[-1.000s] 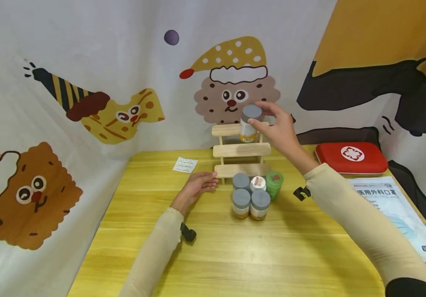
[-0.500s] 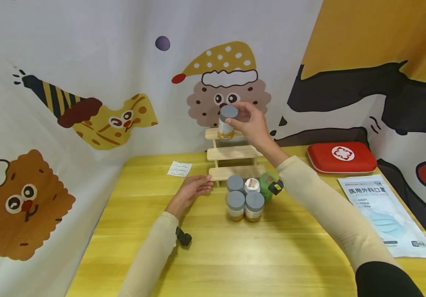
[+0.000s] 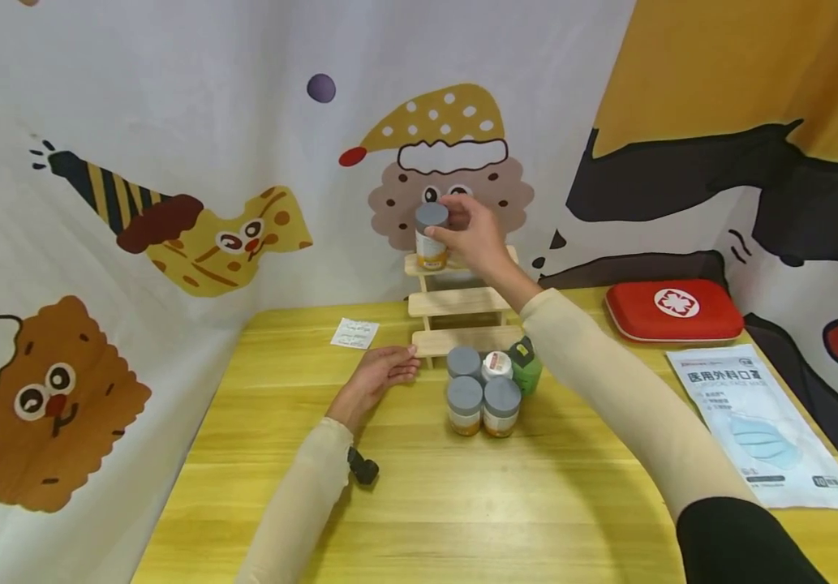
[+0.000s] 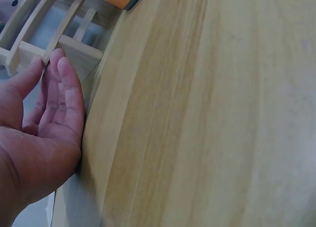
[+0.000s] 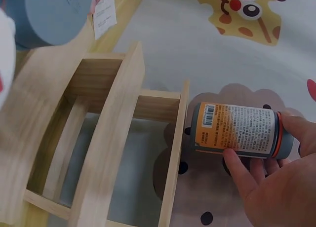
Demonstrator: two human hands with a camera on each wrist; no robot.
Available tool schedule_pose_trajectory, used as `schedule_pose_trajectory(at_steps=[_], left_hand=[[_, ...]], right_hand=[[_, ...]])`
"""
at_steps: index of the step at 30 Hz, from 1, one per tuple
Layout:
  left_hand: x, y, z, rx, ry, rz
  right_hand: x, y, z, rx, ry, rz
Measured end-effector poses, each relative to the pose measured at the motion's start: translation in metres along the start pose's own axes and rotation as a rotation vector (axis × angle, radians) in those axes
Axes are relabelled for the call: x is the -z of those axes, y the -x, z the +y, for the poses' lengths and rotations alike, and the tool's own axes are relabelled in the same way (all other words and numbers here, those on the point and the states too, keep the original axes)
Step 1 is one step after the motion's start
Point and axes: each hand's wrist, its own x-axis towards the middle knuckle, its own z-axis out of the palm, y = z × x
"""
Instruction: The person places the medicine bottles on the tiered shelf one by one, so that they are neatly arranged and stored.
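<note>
My right hand (image 3: 479, 237) grips a pill jar (image 3: 431, 243) with a grey lid and an orange and white label. It holds the jar upright at the left part of the top step of a three-step wooden display rack (image 3: 458, 302). In the right wrist view the jar's base (image 5: 197, 126) is close to the top board; whether they touch, I cannot tell. My left hand (image 3: 378, 376) pinches the left end of the lowest step between thumb and fingertips, clearer in the left wrist view. Three similar grey-lidded jars (image 3: 501, 405) stand before the rack.
Among the jars are a small white-capped bottle (image 3: 496, 367) and a green container (image 3: 528, 375), partly covered by the right wrist camera. A white printed packet (image 3: 354, 332) lies left of the rack. At right are a red first-aid case (image 3: 674, 311) and a face-mask package (image 3: 762, 430).
My right hand has carried the jar leftward along the top step, from its right part to its left part. The left hand stays at the lowest step, and the head view has shifted slightly.
</note>
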Motion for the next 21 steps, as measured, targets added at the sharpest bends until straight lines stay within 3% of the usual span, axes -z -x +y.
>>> schedule_pose_trajectory(at_steps=[6, 21], left_hand=[[-0.001, 0.0, 0.001, -0.003, 0.0, 0.0], [-0.002, 0.001, 0.001, -0.015, -0.005, -0.004]], right_hand=[[-0.003, -0.008, -0.004, -0.041, 0.041, -0.013], [-0.013, -0.013, 0.001, -0.037, 0.113, -0.056]])
